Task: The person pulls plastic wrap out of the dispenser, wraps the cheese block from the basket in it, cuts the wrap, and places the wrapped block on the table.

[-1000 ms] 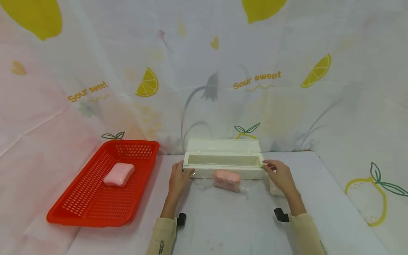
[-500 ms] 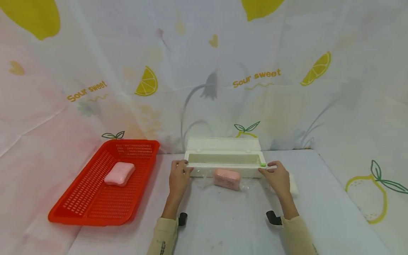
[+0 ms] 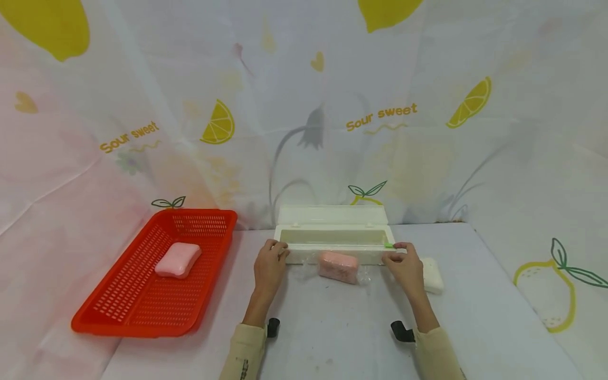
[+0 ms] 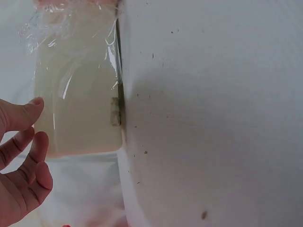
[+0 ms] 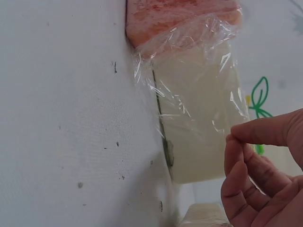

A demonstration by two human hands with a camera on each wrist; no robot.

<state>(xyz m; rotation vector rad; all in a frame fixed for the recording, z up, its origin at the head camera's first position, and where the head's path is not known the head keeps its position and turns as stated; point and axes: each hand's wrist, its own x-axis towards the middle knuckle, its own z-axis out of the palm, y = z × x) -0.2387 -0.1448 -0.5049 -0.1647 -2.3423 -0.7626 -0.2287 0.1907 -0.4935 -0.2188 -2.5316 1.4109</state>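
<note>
White table (image 3: 332,338), lemon-print curtain (image 3: 380,116) behind; red basket (image 3: 119,295) at left.

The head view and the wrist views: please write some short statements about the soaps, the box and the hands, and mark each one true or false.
1. A pink soap lies inside the red basket. True.
2. The lid of the white dispenser box is closed. False: the lid stands open behind the box.
3. A second pink soap lies on the table in front of the box, with clear film over it. True.
4. The left hand is inside the red basket. False: it is at the left end of the box.
5. The right hand is at the right end of the box, near a small green tab. True.
6. The white bar lies in the basket. False: it lies on the table, right of the right hand.
</note>
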